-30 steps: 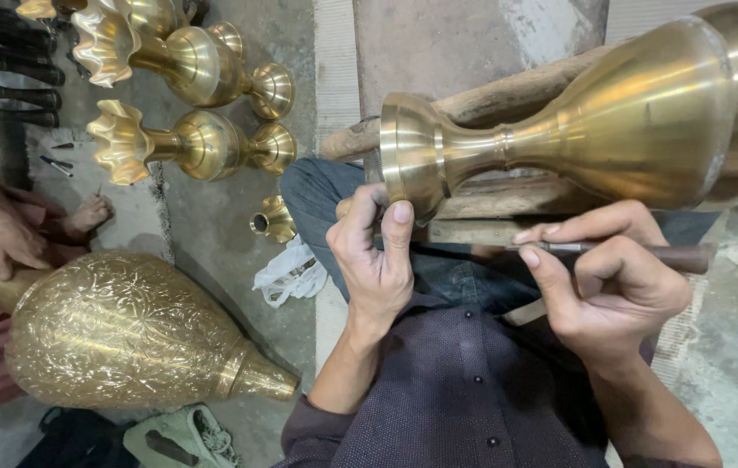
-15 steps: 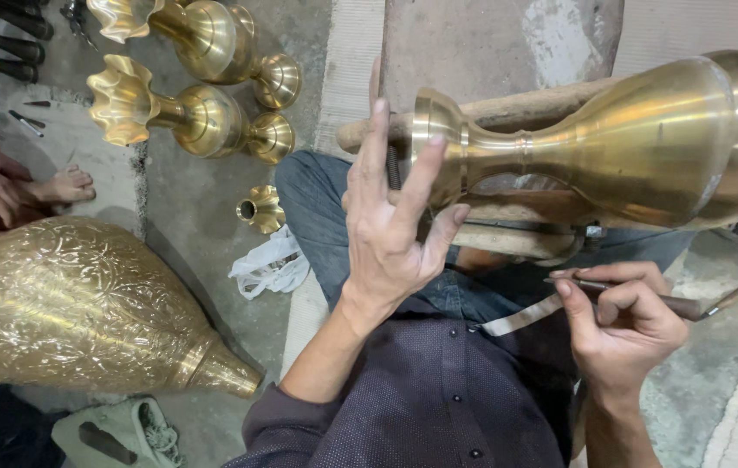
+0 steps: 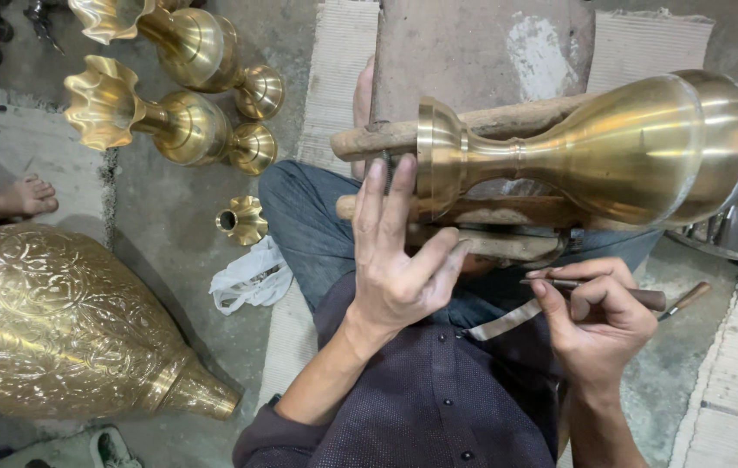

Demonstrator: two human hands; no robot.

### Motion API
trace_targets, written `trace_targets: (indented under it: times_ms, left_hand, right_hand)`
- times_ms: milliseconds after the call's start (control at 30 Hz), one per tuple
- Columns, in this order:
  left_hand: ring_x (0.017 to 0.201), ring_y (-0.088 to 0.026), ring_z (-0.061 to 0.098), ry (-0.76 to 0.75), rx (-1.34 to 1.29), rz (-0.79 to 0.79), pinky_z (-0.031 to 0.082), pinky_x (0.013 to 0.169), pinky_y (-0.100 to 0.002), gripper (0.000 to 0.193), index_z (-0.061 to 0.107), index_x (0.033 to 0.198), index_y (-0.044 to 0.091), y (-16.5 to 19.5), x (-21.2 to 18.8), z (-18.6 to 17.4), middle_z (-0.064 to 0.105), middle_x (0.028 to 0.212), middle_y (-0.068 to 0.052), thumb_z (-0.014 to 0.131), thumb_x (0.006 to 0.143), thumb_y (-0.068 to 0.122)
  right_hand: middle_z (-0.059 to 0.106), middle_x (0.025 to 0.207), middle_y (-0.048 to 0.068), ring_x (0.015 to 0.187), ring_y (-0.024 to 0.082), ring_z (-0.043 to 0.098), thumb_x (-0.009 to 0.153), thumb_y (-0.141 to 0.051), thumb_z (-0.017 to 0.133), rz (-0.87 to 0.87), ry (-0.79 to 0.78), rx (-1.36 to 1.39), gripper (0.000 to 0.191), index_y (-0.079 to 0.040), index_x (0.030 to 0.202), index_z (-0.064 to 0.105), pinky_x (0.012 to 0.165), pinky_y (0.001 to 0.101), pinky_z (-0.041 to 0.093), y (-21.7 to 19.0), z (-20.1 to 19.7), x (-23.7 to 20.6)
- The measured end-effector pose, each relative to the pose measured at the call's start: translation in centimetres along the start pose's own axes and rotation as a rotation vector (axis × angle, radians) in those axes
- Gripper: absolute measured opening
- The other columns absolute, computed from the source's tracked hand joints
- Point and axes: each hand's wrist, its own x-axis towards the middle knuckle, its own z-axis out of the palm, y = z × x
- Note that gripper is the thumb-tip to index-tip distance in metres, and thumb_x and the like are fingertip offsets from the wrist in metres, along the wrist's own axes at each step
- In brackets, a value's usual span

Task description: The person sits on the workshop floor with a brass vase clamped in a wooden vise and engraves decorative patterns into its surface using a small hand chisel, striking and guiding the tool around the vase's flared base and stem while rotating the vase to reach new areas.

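Since half a second ago the left hand (image 3: 399,260) has dropped a little, its spread fingers now lying against the flared foot of the brass vase instead of reaching over its rim, while the right hand has kept its place low on the right with the tool. Largest in view is the smooth brass vase (image 3: 620,152), lying on its side across the person's lap on two rough wooden bars (image 3: 490,121), its foot toward the left hand and its wide body running off the right edge. Next in bulk is the engraved brass vessel (image 3: 48,325) lying on the floor at lower left, its narrow neck pointing toward the person. Above it on the concrete lie two fluted brass stands (image 3: 169,121) side by side, well apart from the hands. The left hand is open, fingers apart, touching the vase's foot without gripping it. The right hand (image 3: 598,321) is closed around a thin engraving tool (image 3: 598,290) with a wooden handle, held just below the vase and clear of it. A crumpled white cloth (image 3: 252,277) lies beside the person's knee, and just above it sits a small brass flower-shaped cup (image 3: 241,221). Another person's bare foot (image 3: 18,198) rests at the left edge.
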Motion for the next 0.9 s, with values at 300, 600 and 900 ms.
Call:
trace_targets:
  times_ms: [300, 600, 900]
  left_hand:
    - [0.145, -0.041, 0.04, 0.135, -0.206, 0.289, 0.039, 0.125, -0.056, 0.046, 0.067, 0.124, 0.007, 1.2, -2.9, 0.3, 0.051, 0.149, -0.019, 0.083, 0.095, 0.038]
    - [0.143, -0.027, 0.055, -0.274, -0.363, 0.659, 0.03, 0.132, -0.043, 0.032, 0.069, 0.13, 0.004, 9.2, -5.1, 3.8, 0.067, 0.14, -0.015, 0.051, 0.107, 0.016]
    - [0.11, -0.028, 0.067, -0.373, -0.314, 0.815, 0.043, 0.112, -0.047, 0.03, 0.065, 0.107, 0.011, 14.3, -7.7, 8.1, 0.069, 0.106, -0.011, 0.053, 0.088, 0.031]
  right_hand:
    - [0.066, 0.098, 0.013, 0.09, 0.019, 0.07, 0.079, 0.013, 0.076, -0.072, -0.221, -0.112, 0.028, -0.001, 0.072, 0.054, 0.079, 0.0273, 0.058, -2.1, 1.0, 2.1]
    - [0.065, 0.1, 0.011, 0.087, 0.015, 0.072, 0.086, 0.011, 0.077, -0.135, -0.26, -0.072, 0.027, -0.001, 0.073, 0.057, 0.076, 0.0249, 0.06, -4.2, 3.6, 4.4]
    - [0.066, 0.102, 0.009, 0.086, 0.009, 0.067, 0.104, 0.011, 0.08, -0.319, -0.11, 0.04, 0.032, 0.001, 0.086, 0.055, 0.076, 0.0198, 0.059, -3.4, 4.6, 8.3]
